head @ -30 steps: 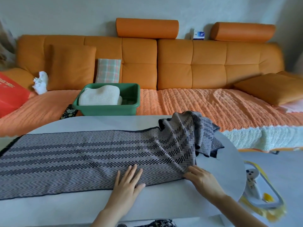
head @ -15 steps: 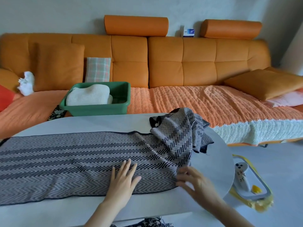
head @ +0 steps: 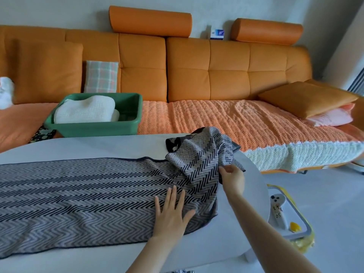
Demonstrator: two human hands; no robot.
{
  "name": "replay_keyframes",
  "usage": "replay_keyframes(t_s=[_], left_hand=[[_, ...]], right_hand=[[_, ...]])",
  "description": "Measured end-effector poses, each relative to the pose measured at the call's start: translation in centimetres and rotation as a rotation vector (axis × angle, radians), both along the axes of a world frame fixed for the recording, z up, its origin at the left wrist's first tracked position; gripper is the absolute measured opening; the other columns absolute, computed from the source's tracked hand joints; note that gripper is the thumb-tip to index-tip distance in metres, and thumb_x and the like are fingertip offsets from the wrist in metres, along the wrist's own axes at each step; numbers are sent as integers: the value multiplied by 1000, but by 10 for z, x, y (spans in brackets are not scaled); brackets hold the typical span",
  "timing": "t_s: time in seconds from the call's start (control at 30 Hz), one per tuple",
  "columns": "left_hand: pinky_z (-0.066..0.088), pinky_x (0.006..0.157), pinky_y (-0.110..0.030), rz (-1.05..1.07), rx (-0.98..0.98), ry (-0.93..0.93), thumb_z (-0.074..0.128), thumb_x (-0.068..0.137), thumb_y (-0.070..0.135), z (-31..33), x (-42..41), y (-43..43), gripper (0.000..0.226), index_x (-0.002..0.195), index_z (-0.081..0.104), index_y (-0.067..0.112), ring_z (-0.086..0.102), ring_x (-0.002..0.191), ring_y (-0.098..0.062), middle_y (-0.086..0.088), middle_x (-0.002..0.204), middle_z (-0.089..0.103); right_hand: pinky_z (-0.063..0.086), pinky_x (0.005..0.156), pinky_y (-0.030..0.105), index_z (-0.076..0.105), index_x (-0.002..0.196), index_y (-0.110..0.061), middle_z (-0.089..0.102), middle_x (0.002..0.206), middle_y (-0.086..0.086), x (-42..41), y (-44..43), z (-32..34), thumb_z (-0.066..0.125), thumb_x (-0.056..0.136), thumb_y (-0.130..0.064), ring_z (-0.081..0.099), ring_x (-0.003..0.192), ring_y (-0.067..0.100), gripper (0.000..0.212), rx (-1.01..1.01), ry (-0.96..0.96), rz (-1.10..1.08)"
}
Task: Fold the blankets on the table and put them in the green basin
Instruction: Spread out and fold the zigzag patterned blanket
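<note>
Head view: my left hand (head: 173, 211) flat, fingers straight, pinning blanket (head: 78, 194); right hand (head: 233, 177) at bunched end, cannot tell if gripping; should pull corner taut, square edges before folding.

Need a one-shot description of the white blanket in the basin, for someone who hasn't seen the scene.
Find the long orange sofa behind the table; a green basin sits on its seat, left of centre. The white blanket lies folded inside the basin, toward its left side. It is plain white and textured, unlike the grey zigzag blanket spread on the table.
</note>
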State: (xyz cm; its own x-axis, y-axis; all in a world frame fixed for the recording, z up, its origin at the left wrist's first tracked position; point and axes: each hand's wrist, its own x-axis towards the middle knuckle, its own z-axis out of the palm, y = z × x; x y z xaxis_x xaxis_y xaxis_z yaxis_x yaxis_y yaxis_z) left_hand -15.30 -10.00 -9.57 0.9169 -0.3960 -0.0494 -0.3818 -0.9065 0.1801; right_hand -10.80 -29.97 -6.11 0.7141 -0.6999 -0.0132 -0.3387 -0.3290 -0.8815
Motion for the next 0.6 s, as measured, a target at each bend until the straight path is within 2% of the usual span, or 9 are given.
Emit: replay_keyframes(t_s=[0.03,0.1,0.13,0.2,0.27,0.37,0.5,0.53,0.6], left_hand=[[-2,114,-53,8,35,-48,-16,80,68,-2,-2,1,82,147,0,23,2,144,-23,-6,154,-7],[20,104,-53,28,-12,-45,5,92,64,-9,-5,4,76,140,40,17,39,133,-28,-10,146,36],[23,100,-52,25,-21,-59,12,93,63,-11,-5,4,72,135,48,16,46,128,-29,-9,141,45],[22,100,-52,15,-10,-63,17,94,62,-16,-4,5,69,134,49,17,46,128,-28,-8,140,47],[18,102,-51,13,-6,-121,18,94,62,-19,-3,6,67,137,45,18,43,130,-28,-8,142,44],[13,104,-50,19,13,-132,20,94,63,-21,-3,6,65,139,40,22,42,130,-28,-8,143,43],[16,102,-50,26,19,-111,19,94,64,-20,-2,6,64,139,40,24,43,129,-28,-7,142,44],[16,102,-50,25,22,-111,19,94,64,-20,-3,6,64,140,40,24,43,129,-27,-7,143,44],[17,102,-50,24,26,-105,19,94,64,-20,-3,6,64,140,40,25,43,130,-26,-6,143,43]], right_hand=[[50,70,38,62,98,-13,64,91,3,-2,-3,5,57,93,-29,59,86,26,18,38,-62,-36],[50,70,41,57,103,-4,59,92,7,-11,-17,16,51,96,-19,56,79,23,17,179,-210,-145],[54,70,42,54,102,-4,57,92,10,-17,-28,22,50,97,-15,57,78,24,13,278,-289,-205],[59,58,32,48,101,-4,56,91,12,-26,-58,29,47,98,-11,60,70,25,7,426,-394,-301],[56,48,26,46,100,-5,54,90,12,-35,-87,34,45,98,-10,57,64,21,6,377,-372,-339],[56,68,40,51,107,-2,54,88,14,-49,-110,36,42,99,-13,56,72,29,16,183,-270,-277],[54,72,53,58,100,-2,54,73,5,-64,-120,14,45,97,-21,54,72,31,23,-13,-89,-194],[52,74,53,60,99,-3,55,75,8,-69,-119,9,46,94,-27,53,76,30,28,-41,-11,-163],[44,83,46,58,113,-6,56,100,18,-76,-111,-2,49,92,-32,50,99,33,35,-104,109,-140]])
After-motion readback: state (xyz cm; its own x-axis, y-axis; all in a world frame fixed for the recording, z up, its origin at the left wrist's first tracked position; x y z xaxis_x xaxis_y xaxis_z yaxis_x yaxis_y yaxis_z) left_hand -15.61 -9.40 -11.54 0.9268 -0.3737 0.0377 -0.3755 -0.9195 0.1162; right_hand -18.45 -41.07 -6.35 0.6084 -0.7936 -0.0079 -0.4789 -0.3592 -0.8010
